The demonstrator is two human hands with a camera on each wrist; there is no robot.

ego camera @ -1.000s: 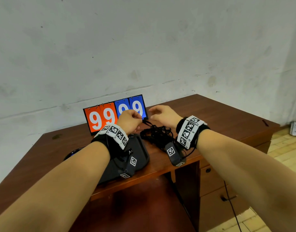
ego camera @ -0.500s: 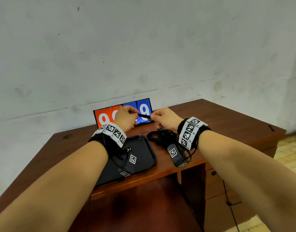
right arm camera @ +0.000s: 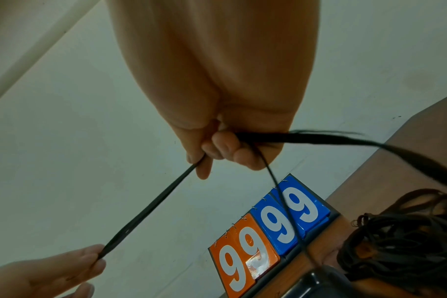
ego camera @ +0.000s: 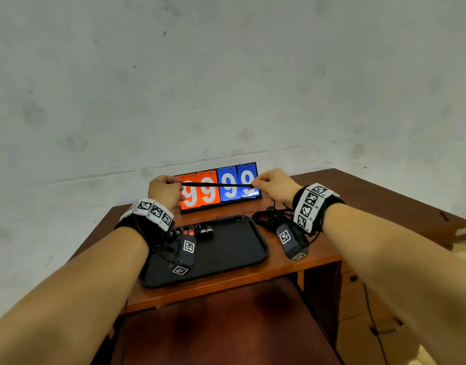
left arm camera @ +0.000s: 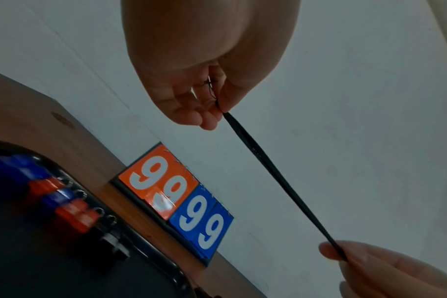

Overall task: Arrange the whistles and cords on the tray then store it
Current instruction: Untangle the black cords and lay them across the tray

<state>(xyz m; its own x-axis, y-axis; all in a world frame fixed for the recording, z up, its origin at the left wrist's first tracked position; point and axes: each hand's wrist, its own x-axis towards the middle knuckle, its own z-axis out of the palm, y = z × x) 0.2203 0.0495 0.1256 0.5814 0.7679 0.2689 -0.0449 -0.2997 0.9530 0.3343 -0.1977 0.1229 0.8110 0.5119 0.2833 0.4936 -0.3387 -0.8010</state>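
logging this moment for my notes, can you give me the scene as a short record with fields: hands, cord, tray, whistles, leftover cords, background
left hand: pinches one end of the black cord
right hand: pinches the other end
black cord: stretched taut between the hands, above the desk
tray: black, on the wooden desk
whistles: red, blue and black, in a row at the tray's far edge
cord pile: tangled, on the desk right of the tray
scoreboard: reads 99 99, behind the tray

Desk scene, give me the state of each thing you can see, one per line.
Left hand: pinching one end of the cord.
Right hand: pinching the other end.
Cord: stretched taut between the hands.
Cord pile: tangled, on the desk, right of the tray.
Tray: on the desk.
Whistles: in a row on the tray.
Scoreboard: upright, shows 99 99.
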